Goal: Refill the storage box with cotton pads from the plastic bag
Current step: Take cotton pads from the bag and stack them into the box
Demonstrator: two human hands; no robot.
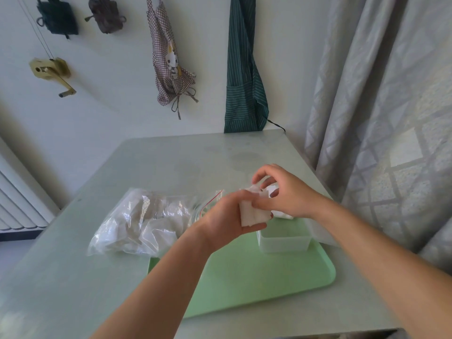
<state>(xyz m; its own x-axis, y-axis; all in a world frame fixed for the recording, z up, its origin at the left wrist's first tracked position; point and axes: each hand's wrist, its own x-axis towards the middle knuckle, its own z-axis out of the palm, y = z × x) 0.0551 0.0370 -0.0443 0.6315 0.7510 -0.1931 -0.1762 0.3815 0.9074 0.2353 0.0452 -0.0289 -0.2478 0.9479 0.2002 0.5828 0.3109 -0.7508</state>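
Observation:
A clear plastic bag (139,221) with a red zip line lies on the table to the left, holding white cotton pads. My left hand (225,218) grips a stack of white cotton pads (253,215) just above the storage box. My right hand (281,192) pinches the top of the same stack with curled fingers. The translucent storage box (283,241) stands on the back right of a green tray (244,277), right under both hands. Some white pads show at the box's far edge, partly hidden by my right hand.
The pale table (73,277) ends at a wall behind and a grey curtain (379,118) on the right. Aprons (242,69) and small bags hang on the wall. A white radiator (17,204) stands at the left.

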